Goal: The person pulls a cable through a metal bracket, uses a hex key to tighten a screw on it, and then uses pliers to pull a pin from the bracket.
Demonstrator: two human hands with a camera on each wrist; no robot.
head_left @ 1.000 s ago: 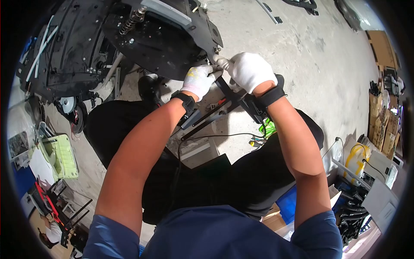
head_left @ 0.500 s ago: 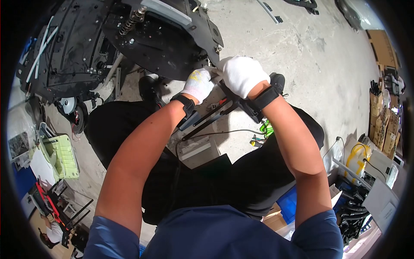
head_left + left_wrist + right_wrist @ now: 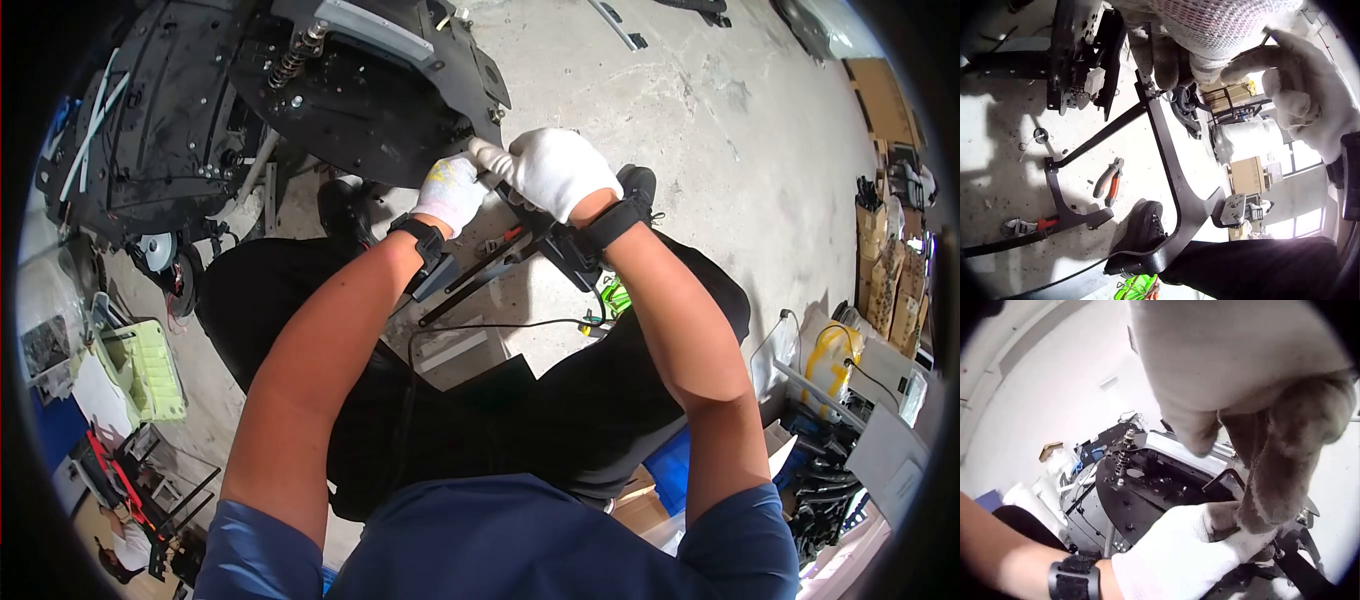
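Up at the far end of the black frame (image 3: 545, 236) is where the action is: head view has both gloved hands meeting there, left hand (image 3: 450, 195) and right hand (image 3: 560, 170) touching or as good as, with the big black plate (image 3: 350, 120) just beyond. My read is they're working a fastener, tightening or loosening, can't say which. Left wrist view: left fingers are curled around the frame's tip, so that hand's clamped on it, probably steadying it. Right hand is just beside that tip, fingers bent in. Pliers (image 3: 1116, 174) lie on the floor near the frame's long bar, an adjustable wrench (image 3: 1019, 226) down by its shorter leg. Right wrist view tells the most imo: a bent dark rod, looks like a hex key (image 3: 1216, 480), pokes out between the hands above the frame, and the right fingers seem closed on it, though the actual grip is hidden. Small bolt (image 3: 1279, 553) shows at the frame's end, by the left fingertips. Can't see whether the key is seated. Next move, I'd say, calls for a firm left grip and a square, slip-free turn.
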